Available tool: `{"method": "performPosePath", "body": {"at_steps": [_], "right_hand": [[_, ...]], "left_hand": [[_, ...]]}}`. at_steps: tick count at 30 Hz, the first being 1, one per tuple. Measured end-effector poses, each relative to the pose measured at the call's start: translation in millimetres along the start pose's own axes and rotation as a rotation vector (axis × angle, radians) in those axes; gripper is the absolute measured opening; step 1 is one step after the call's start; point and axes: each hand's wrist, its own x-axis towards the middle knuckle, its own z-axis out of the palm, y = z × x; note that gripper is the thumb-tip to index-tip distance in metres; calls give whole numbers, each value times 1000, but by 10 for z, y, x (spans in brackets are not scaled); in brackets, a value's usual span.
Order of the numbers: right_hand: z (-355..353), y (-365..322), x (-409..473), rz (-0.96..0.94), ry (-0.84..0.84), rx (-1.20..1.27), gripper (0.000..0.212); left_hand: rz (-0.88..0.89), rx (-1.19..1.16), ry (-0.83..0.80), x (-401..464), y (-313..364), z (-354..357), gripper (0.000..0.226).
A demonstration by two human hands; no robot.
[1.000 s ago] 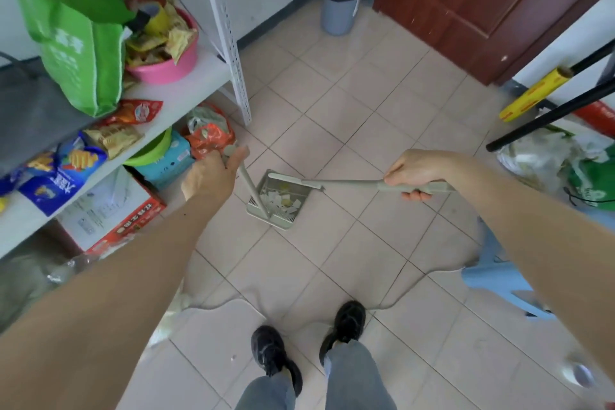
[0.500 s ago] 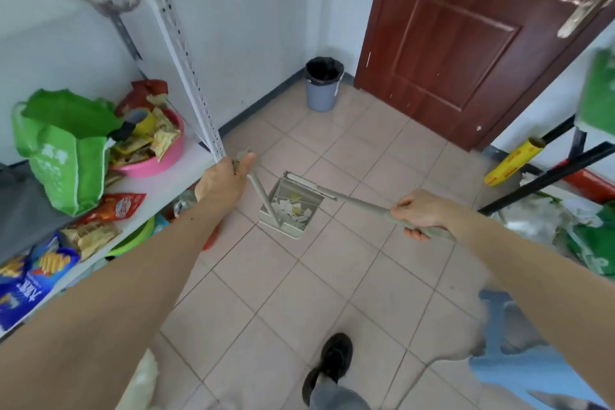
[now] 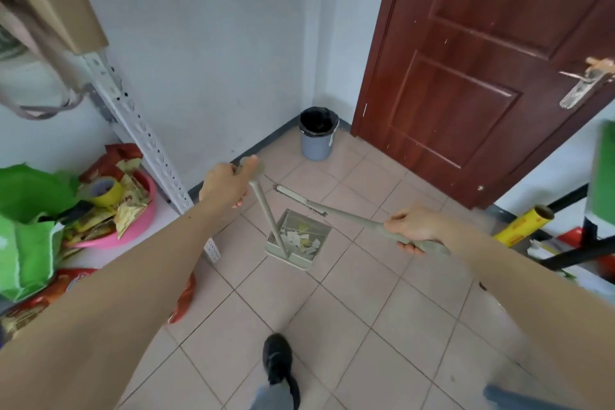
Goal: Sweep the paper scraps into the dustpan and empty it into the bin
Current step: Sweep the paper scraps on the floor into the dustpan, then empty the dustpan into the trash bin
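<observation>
My left hand [image 3: 226, 184] grips the top of the pale green dustpan's long handle [image 3: 266, 213]. The dustpan [image 3: 293, 255] hangs level above the tiled floor, with white and yellow paper scraps [image 3: 299, 240] lying inside it. My right hand [image 3: 411, 226] is closed around the broom handle [image 3: 346, 215]; the broom's narrow head [image 3: 289, 191] points away from me, above and behind the pan. A grey bin [image 3: 316, 143] lined with a black bag stands open in the far corner, beside the door and well beyond the dustpan.
A white metal shelf post [image 3: 146, 140] and shelves with a pink bowl [image 3: 139, 223] and green bag [image 3: 26, 230] line the left. A closed brown door [image 3: 472, 76] is ahead right. Black bars [image 3: 585, 251] and a yellow roll [image 3: 522, 221] crowd the right. My shoe [image 3: 278, 363] is on the tiles.
I have stepped forward; the view lifted and the bin is nearer. Both hands carried the dustpan and broom along, and the broom head has drawn away from the pan.
</observation>
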Motion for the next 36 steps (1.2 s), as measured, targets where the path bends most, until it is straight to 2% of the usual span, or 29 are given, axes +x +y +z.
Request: {"method": "performPosePath", "body": {"at_steps": [3, 6, 14, 18, 20, 26, 32, 36], "right_hand": [[-324, -326, 380, -22, 3, -13, 14], [-670, -698, 817, -20, 5, 8, 19], [-1500, -1522, 1729, -30, 27, 115, 18], [-1937, -1782, 2310, -74, 62, 133, 36], [-2177, -1916, 2603, -88, 64, 144, 37], [-2808, -2268, 3438, -100, 23, 186, 34], [-3213, -2592, 4152, -83, -22, 147, 18], [-3438, -2748, 4522, -60, -64, 137, 18]], "left_hand": [[3, -32, 5, 575, 272, 74, 68], [37, -44, 24, 1191, 631, 100, 69], [151, -7, 9, 2766, 1690, 201, 56], [181, 70, 67, 3455, 2079, 402, 57], [209, 145, 96, 3764, 2248, 527, 60], [331, 373, 187, 4549, 2682, 1068, 57], [333, 425, 197, 5324, 3073, 1378, 55], [329, 454, 202, 5814, 3220, 1474, 53]]}}
